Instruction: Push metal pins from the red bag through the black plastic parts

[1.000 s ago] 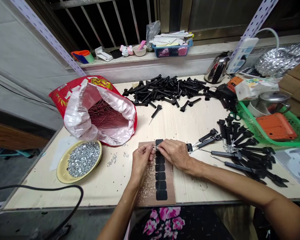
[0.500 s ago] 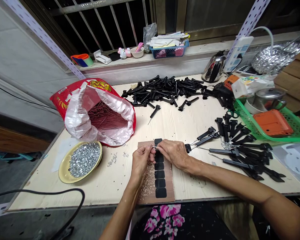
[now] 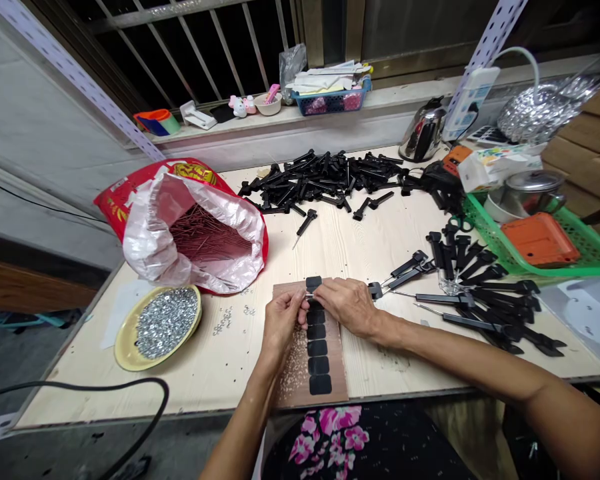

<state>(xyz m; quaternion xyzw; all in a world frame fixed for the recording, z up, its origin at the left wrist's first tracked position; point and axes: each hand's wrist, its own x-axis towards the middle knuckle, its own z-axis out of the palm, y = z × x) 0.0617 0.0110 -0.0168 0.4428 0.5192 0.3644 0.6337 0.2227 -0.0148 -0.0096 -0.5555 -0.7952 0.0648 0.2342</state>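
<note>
My left hand [image 3: 283, 319] and my right hand [image 3: 349, 305] meet above a brown board [image 3: 336, 373] bearing a column of black rounded squares [image 3: 318, 348]. My right hand is closed around a black-handled tool [image 3: 375, 290], whose blunt end sticks out past the hand's right side. A thin metal shaft [image 3: 309, 295] shows between the two hands. The thumb and fingers of my left hand pinch at the shaft's tip; any small part there is hidden. Similar black-handled tools [image 3: 440, 299] with thin metal shafts lie fanned out to the right.
A yellow bowl [image 3: 121, 347] of small silvery metal pieces stands left, below an open red sack [image 3: 115, 193] of thin reddish-brown rods. Black parts [image 3: 325, 177] are heaped at the back. At right stand a green basket [image 3: 587, 250] and a metal kettle [image 3: 424, 133]. Tiny rings [image 3: 223, 321] lie loose.
The whole view has shifted slightly, so things appear a little further left. Both hands keep nearly the same hold; the protruding black end looks slightly turned.
</note>
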